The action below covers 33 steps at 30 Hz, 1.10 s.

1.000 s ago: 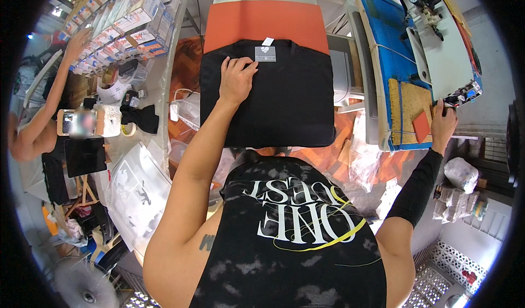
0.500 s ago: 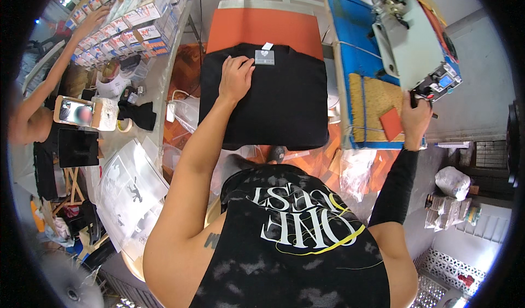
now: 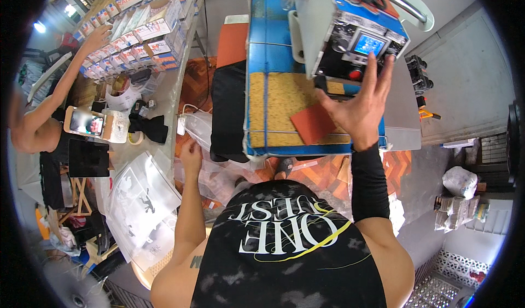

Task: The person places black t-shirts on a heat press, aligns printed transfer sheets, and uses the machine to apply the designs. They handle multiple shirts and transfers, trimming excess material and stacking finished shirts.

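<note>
My right hand (image 3: 358, 114) is at the control box (image 3: 342, 37), which has a blue screen and red button; its fingers are stretched apart on the front, thumb by a black handle. Below lie a tan pad (image 3: 273, 100) tied with cords on a blue plate (image 3: 279, 24) and a small orange square (image 3: 310, 125). The plate covers most of the folded black T-shirt (image 3: 227, 106) and the orange platen (image 3: 231, 40). My left hand (image 3: 191, 150) is low at the left, beside clear plastic (image 3: 199, 127), fingers curled; anything inside them is hidden.
A long table (image 3: 136, 149) on the left holds stacked white boxes (image 3: 156, 24), a phone on a stand, black cloths and transparent sheets. A co-worker's arm (image 3: 71, 73) reaches to the boxes. Wrapped bundles (image 3: 454, 204) sit at right; a fan is at lower left.
My right hand has moved the blue plate and control box leftward over the T-shirt. My left hand has left the T-shirt and dropped lower and leftward. My right fingers have spread.
</note>
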Available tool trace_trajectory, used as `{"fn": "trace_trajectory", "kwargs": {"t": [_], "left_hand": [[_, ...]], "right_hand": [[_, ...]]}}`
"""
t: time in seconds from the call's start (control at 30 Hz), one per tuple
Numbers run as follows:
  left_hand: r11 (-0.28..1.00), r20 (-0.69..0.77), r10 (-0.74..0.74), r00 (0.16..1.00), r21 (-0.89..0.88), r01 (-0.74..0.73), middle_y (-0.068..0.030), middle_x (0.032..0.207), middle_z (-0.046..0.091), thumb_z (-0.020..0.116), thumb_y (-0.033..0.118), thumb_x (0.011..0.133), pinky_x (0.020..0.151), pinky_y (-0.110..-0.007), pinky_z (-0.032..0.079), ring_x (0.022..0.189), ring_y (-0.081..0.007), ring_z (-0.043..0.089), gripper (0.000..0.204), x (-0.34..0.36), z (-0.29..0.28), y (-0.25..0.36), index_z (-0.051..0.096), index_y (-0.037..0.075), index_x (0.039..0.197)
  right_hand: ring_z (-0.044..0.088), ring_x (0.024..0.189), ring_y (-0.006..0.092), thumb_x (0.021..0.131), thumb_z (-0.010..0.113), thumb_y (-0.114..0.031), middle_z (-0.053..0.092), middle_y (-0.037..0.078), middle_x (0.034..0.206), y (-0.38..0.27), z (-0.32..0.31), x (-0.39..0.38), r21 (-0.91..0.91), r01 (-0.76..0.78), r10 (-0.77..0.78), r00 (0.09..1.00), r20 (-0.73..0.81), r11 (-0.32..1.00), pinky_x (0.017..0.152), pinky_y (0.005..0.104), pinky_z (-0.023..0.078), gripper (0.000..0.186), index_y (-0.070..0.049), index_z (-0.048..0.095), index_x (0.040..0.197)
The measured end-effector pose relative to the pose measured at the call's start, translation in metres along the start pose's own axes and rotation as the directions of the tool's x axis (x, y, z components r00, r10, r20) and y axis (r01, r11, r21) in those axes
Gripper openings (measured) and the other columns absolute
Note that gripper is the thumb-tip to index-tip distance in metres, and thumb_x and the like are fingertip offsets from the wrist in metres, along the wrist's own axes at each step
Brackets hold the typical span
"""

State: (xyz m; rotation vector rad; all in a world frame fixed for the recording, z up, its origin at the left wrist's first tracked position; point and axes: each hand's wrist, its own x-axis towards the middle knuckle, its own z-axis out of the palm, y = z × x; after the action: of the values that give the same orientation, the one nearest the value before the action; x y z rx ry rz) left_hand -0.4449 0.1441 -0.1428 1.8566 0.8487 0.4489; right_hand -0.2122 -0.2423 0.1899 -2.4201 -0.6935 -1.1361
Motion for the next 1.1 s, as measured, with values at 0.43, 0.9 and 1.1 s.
{"fn": "trace_trajectory", "kwargs": {"t": [0.43, 0.9, 1.1], "left_hand": [[0.873, 0.681, -0.329, 0.654, 0.483, -0.063, -0.0245, 0.102, 0.074, 0.038, 0.038, 0.108, 0.082, -0.054, 0.056, 0.099, -0.0446, 0.071, 0.051, -0.198, -0.009, -0.157, 0.071, 0.000, 0.107], [0.496, 0.702, -0.472, 0.533, 0.712, -0.497, -0.0134, 0.101, 0.075, 0.061, 0.022, 0.085, 0.079, -0.047, 0.059, 0.094, -0.0336, 0.074, 0.023, -0.222, -0.048, -0.235, 0.075, 0.013, 0.100], [0.465, 0.794, -0.165, 0.585, 0.586, -0.663, -0.0171, 0.098, 0.075, 0.062, 0.027, 0.089, 0.080, -0.048, 0.058, 0.096, -0.0372, 0.073, 0.023, -0.149, 0.042, -0.171, 0.076, 0.012, 0.100]], "right_hand": [[0.034, 0.139, 0.0580, 0.060, 0.093, -0.047, 0.027, 0.040, 0.156, -0.100, 0.028, 0.001, -0.006, 0.025, -0.025, 1.000, 0.004, 1.000, 0.114, 0.0651, 0.030, 0.106, -0.002, 0.049, 0.145], [0.055, 0.100, 0.0381, 0.079, 0.074, -0.008, 0.065, 0.014, 0.099, -0.089, 0.034, -0.016, 0.373, 0.213, -0.208, 0.977, -0.054, 0.903, 0.091, 0.0478, 0.045, 0.018, -0.003, 0.068, 0.094], [0.058, 0.095, 0.0387, 0.078, 0.076, -0.012, 0.064, 0.018, 0.098, -0.079, 0.026, -0.013, 0.455, 0.162, -0.231, 0.968, 0.101, 0.876, 0.087, 0.0480, 0.048, 0.026, -0.001, 0.064, 0.100]]}}
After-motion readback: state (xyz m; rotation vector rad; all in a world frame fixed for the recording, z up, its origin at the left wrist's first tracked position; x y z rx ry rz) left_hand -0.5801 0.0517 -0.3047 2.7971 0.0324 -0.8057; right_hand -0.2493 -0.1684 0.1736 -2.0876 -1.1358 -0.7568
